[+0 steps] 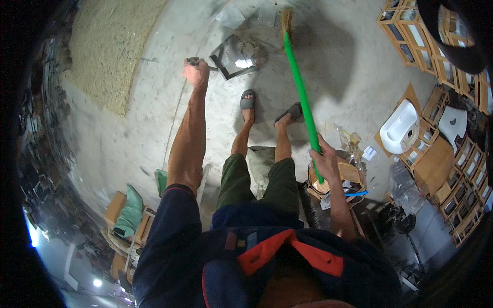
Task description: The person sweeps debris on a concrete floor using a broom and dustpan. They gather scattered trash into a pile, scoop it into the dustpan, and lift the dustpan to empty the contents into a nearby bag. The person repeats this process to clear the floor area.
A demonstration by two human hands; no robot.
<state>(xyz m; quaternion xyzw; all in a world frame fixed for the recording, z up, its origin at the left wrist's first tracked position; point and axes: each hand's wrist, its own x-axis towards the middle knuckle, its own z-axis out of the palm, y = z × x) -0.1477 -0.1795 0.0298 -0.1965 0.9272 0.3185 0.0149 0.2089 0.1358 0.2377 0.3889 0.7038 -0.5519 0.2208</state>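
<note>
My right hand [326, 160] is wrapped around the upper end of a broom's long green handle [300, 87]. At the far end, the broom's straw bristles [286, 23] reach the floor. My left hand [196, 73] is closed round a dark handle, out ahead on the left. That handle runs toward a dark-edged dustpan [226, 73] on the floor, though the join is partly hidden by my fingers. Grey dust [252, 51] and pale scraps lie in and beside the dustpan. The bristles are a little to the right of it, apart from it.
A clear plastic sheet [231, 17] lies beyond the dustpan. A rough yellowish mat [113, 46] covers the far left floor. To the right stand wooden crates [413, 38], a white basin [400, 126] and a container of rubbish [354, 177]. Green cloth [129, 210] lies at near left.
</note>
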